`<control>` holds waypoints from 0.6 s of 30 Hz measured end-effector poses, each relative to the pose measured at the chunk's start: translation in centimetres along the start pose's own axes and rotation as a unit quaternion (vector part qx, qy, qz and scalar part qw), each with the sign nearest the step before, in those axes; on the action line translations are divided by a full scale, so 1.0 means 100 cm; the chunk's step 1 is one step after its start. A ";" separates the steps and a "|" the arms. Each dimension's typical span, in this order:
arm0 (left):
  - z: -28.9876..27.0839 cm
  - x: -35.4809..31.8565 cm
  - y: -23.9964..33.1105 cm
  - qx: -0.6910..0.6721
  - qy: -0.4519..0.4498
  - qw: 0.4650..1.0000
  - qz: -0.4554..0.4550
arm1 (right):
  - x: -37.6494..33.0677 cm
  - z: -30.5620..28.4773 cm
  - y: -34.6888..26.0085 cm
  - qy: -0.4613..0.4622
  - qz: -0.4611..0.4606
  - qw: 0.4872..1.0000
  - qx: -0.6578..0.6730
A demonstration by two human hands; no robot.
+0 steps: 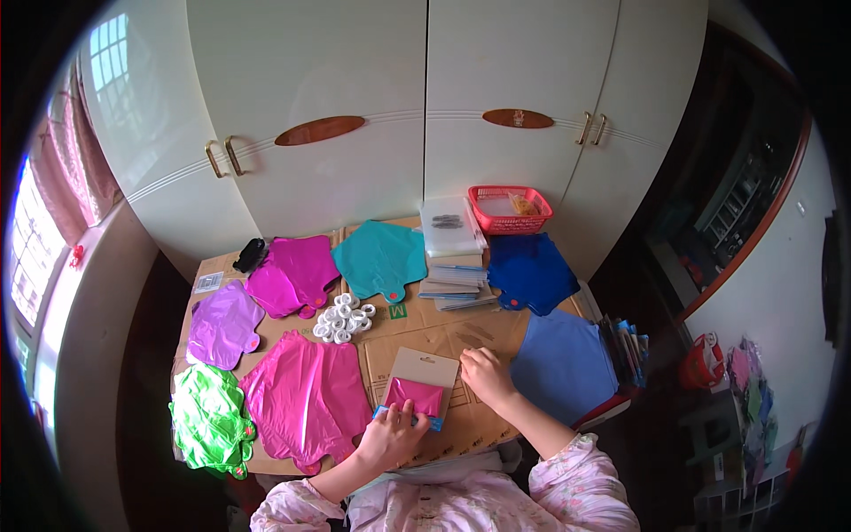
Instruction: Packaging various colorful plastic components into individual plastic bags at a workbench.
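Note:
In front of me on the cardboard-covered table lies a beige backing card [426, 366] with a hang slot at its top and blue at its lower end. A folded shiny pink foil packet [417, 396] rests on it. My left hand [394, 436] holds the packet down against the card, fingers bent over its near edge. My right hand [487, 379] is closed in a pinch beside the card's upper right corner; what is between its fingertips is too small to make out. Just beyond it lies a pile of thin dark pieces [476, 334].
Flat foil pieces with rounded tabs surround the work spot: pink [306, 395], green [211, 417], lilac [223, 324], magenta [292, 275], teal [381, 257], dark blue [534, 273], light blue [565, 368]. White rolls [343, 319], stacked cards [456, 285], clear sleeves [452, 232] and a red basket [510, 222] stand farther back.

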State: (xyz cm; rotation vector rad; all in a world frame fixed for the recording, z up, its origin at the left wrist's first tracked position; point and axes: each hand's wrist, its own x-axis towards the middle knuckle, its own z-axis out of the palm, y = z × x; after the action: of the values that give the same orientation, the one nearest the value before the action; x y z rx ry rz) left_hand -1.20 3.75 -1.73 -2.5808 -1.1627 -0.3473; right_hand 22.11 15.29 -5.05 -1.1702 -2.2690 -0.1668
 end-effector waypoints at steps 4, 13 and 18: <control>-0.004 0.000 0.000 0.003 -0.002 1.000 0.009 | 0.000 -0.001 -0.002 -0.003 -0.021 0.999 -0.034; -0.013 0.003 0.017 0.014 -0.006 0.999 0.047 | 0.015 -0.002 -0.020 0.012 0.013 0.997 0.081; -0.010 0.001 0.017 0.013 0.000 0.999 0.052 | 0.016 -0.001 -0.028 0.005 0.006 0.998 0.059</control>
State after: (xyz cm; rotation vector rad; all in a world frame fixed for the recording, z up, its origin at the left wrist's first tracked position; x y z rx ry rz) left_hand 0.12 2.41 -1.07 -2.6069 -1.0223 -0.3063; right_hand 19.20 14.65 -3.73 -1.1182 -2.2309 -0.0348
